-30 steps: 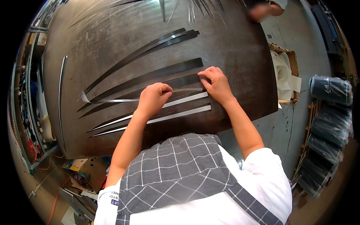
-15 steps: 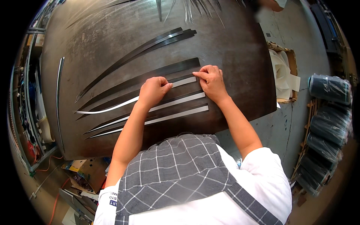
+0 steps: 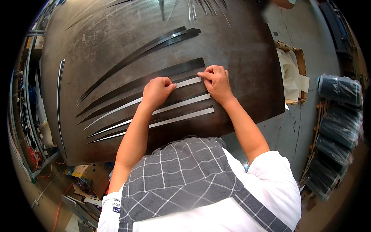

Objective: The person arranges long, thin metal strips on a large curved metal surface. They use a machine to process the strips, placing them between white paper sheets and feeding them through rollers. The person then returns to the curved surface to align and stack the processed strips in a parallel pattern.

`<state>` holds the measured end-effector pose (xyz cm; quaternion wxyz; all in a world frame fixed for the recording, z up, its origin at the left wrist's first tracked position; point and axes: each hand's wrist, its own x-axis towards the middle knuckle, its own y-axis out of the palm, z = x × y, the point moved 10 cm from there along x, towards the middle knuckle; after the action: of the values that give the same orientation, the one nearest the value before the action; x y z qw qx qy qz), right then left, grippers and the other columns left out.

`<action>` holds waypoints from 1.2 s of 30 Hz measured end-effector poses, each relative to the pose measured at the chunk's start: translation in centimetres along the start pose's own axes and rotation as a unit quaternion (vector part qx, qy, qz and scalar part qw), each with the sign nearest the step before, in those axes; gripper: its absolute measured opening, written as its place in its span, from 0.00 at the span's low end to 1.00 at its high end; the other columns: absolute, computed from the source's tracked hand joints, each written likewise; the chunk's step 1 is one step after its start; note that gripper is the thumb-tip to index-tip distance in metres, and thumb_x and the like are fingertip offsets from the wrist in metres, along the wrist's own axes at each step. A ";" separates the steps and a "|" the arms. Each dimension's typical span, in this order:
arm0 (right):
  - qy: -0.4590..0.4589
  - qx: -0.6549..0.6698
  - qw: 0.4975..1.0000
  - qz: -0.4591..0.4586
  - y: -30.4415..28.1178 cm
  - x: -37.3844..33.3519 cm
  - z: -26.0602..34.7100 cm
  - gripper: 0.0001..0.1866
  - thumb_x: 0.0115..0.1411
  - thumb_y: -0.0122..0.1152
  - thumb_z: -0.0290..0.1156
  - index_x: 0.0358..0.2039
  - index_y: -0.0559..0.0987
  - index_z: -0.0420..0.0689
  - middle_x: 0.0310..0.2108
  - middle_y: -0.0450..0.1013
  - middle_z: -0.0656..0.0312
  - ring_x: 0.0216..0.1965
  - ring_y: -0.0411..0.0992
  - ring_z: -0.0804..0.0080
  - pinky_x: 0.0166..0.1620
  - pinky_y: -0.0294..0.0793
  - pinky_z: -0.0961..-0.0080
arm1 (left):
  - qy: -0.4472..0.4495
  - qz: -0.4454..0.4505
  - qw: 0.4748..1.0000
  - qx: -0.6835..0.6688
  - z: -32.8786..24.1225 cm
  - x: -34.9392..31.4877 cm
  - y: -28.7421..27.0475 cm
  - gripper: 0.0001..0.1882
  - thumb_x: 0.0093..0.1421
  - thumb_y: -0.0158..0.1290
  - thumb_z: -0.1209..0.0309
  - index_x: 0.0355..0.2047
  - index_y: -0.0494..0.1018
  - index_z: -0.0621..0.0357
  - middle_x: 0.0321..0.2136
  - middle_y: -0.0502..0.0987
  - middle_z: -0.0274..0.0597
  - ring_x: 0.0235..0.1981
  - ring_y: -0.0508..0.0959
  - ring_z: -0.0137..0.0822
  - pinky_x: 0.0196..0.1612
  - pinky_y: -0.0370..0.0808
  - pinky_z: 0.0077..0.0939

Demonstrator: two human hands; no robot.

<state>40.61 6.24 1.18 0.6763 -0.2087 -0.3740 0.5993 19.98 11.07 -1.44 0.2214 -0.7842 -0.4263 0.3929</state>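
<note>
My left hand (image 3: 157, 92) is closed in a pinch at the upper edge of a long white strip (image 3: 188, 82), about two thirds along toward its wide end. At that right end my right hand (image 3: 218, 80) is pinched too, fingertips at the corner where the white strip meets a black strip beneath it; the exact grip is hidden. The white strip tapers leftward and lies along the black one. Nearer me rest two similar pairs, a white strip (image 3: 193, 101) and another white strip (image 3: 185, 117), each beside a black band. Beyond my hands lies a wide black strip (image 3: 174, 69).
A dark metal-looking table (image 3: 247, 85) carries everything. Farther off lie a bundle of black strips (image 3: 154, 45) and thin pale strands (image 3: 193, 11). Two narrow strips (image 3: 60, 92) run along the left. On the right stand a carton (image 3: 300, 73) and plastic-wrapped rolls (image 3: 336, 127).
The white strip's left tail, bowed out toward the far side before, now lies along the black strip. Both hands have hardly moved.
</note>
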 end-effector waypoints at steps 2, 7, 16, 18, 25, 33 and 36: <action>-0.001 0.001 1.000 -0.001 0.0 0.0 0.0 0.12 0.53 0.63 0.23 0.35 0.87 0.54 0.36 0.72 0.69 0.43 0.69 0.66 0.49 0.64 0.65 | 0.001 -0.001 1.000 0.005 0.1 0.0 0.0 0.14 0.59 0.60 0.61 0.32 0.81 0.61 0.25 0.81 0.48 0.27 0.80 0.40 0.34 0.74 0.34; -0.001 -0.003 1.000 -0.004 0.0 -0.1 -0.1 0.11 0.54 0.63 0.24 0.36 0.87 0.53 0.36 0.72 0.70 0.43 0.69 0.67 0.49 0.63 0.66 | 0.007 -0.003 1.000 0.018 0.1 0.2 0.2 0.14 0.59 0.60 0.60 0.31 0.81 0.61 0.26 0.81 0.48 0.28 0.81 0.42 0.35 0.75 0.35; 0.022 0.012 0.999 -0.038 0.1 -0.2 -0.4 0.07 0.50 0.72 0.31 0.32 0.87 0.54 0.35 0.72 0.70 0.43 0.68 0.67 0.50 0.62 0.66 | 0.006 -0.001 0.999 0.032 0.1 0.4 0.3 0.15 0.59 0.59 0.57 0.30 0.81 0.58 0.27 0.82 0.48 0.32 0.81 0.45 0.36 0.75 0.38; 0.025 0.011 0.999 -0.036 0.3 -0.2 -0.5 0.07 0.50 0.72 0.31 0.32 0.87 0.54 0.35 0.72 0.70 0.43 0.68 0.68 0.50 0.62 0.65 | -0.006 0.008 0.999 0.031 0.3 0.5 0.5 0.16 0.59 0.58 0.54 0.29 0.81 0.55 0.28 0.82 0.46 0.34 0.81 0.48 0.37 0.75 0.39; 0.029 0.007 0.999 -0.037 0.3 -0.2 -0.5 0.07 0.49 0.72 0.31 0.32 0.87 0.53 0.34 0.72 0.70 0.43 0.68 0.68 0.49 0.62 0.65 | -0.058 -0.035 0.994 0.085 4.8 -2.1 -3.0 0.19 0.57 0.61 0.53 0.27 0.79 0.59 0.25 0.80 0.47 0.31 0.81 0.44 0.35 0.75 0.37; 0.024 -0.002 0.999 -0.038 0.4 -0.2 -0.6 0.08 0.49 0.72 0.30 0.32 0.87 0.54 0.34 0.72 0.71 0.43 0.68 0.68 0.49 0.63 0.66 | -0.149 -0.048 0.987 0.027 14.3 -5.9 -7.9 0.17 0.57 0.61 0.58 0.27 0.78 0.62 0.23 0.79 0.44 0.27 0.78 0.38 0.34 0.73 0.33; 0.022 -0.005 0.999 -0.036 0.6 -0.4 -0.8 0.08 0.50 0.72 0.30 0.32 0.87 0.54 0.34 0.72 0.71 0.43 0.69 0.68 0.50 0.63 0.67 | -0.151 -0.047 0.987 0.029 15.4 -6.6 -8.6 0.17 0.58 0.61 0.58 0.27 0.77 0.63 0.23 0.78 0.45 0.27 0.78 0.38 0.35 0.73 0.33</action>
<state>40.78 6.13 0.14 0.7046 -0.2120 -0.3691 0.5678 1.16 10.33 -1.95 0.1956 -0.6883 -0.4797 0.5078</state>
